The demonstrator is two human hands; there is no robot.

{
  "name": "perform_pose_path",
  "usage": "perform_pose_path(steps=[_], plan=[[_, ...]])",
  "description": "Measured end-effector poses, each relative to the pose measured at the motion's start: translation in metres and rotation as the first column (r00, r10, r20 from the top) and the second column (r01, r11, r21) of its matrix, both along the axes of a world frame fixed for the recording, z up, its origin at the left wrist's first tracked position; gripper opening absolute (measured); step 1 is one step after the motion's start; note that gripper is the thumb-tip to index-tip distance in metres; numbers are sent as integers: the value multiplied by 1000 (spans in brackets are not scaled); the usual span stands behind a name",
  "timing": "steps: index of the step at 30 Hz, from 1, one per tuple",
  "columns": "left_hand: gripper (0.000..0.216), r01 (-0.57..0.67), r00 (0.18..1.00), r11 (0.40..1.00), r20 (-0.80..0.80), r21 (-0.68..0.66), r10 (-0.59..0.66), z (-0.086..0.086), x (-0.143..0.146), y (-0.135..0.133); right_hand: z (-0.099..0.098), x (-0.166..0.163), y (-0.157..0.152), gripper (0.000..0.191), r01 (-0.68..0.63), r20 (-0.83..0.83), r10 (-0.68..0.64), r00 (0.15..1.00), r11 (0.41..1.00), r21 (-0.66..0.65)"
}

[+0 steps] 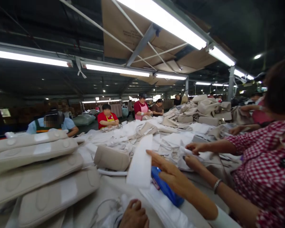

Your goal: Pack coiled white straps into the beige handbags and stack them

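Note:
My right hand reaches forward from a white sleeve, its fingertips gripping the right edge of a thin white sheet strip that stands tilted over the table. Below that hand lies a blue pouch-like object, partly covered by it. My left hand is low at the bottom edge, fingers curled; whatever it may hold is hidden. White material lies beside it, and a folded white sheet stack is to its right. Just beyond the strip rests a padded beige piece.
Stacked beige padded pieces with white bands rise on the left. White sheets and beige pieces cover the table, with a beige heap at the back right. A co-worker in a checked shirt works close on my right; several others sit or stand across.

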State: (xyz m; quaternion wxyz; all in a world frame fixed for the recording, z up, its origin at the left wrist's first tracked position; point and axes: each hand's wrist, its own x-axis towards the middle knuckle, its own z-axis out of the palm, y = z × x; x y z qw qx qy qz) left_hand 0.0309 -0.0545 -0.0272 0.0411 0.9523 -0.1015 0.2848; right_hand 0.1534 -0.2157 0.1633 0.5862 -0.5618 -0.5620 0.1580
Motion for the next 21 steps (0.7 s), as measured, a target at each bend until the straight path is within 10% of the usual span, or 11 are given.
perform_pose_path(steps=[5,8,12,17,21], plan=[[26,-143,980,985,-155,-93,127,32,-25,-25,15,-6,-45,7,389,207,-424,882,902,189],[32,-139,968,986,-222,-94,116,48,-28,-30,13,-9,-54,27,483,245,-516,821,856,186],[34,-128,965,986,-243,-110,98,52,-27,-27,-35,-5,-46,9,469,170,-448,877,876,-109],[36,-117,967,979,-245,-166,74,54,-29,-25,-126,4,-19,73,299,55,-296,954,911,-283],[34,-124,967,970,-244,-208,71,54,-31,-24,-161,5,5,86,154,23,-155,988,941,-302]])
